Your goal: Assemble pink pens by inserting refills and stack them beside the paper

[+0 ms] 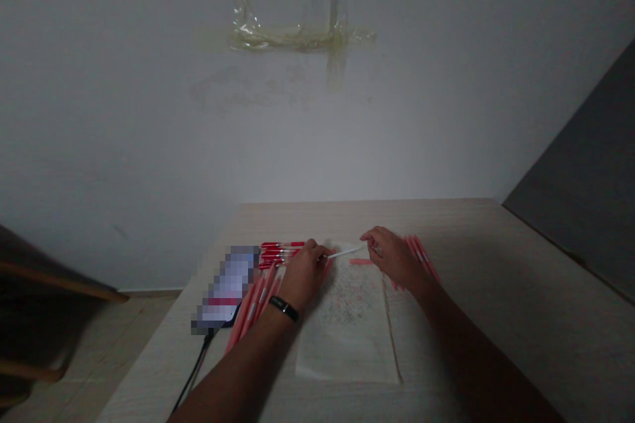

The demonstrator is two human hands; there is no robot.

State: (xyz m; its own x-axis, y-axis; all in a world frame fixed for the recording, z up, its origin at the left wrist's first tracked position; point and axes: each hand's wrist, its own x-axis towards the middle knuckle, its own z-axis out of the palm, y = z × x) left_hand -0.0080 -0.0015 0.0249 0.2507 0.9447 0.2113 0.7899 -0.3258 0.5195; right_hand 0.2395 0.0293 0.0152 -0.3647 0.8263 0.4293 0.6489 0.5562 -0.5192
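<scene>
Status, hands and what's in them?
Left hand and right hand both on a thin white stick. Over a paper sheet. Red pens by the left hand.

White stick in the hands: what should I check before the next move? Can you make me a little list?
1. Left hand holds the white stick: ok, the stick's end goes into it.
2. Right hand touches the white stick: cannot tell, its fingers are very close.
3. Paper sheet lies flat under the hands: ok.
4. Paper sheet has no loose bits on top: not ok, a pink piece lies there.
5. Phone cable stays away from the hands: ok, it runs off beside the left arm.
</scene>
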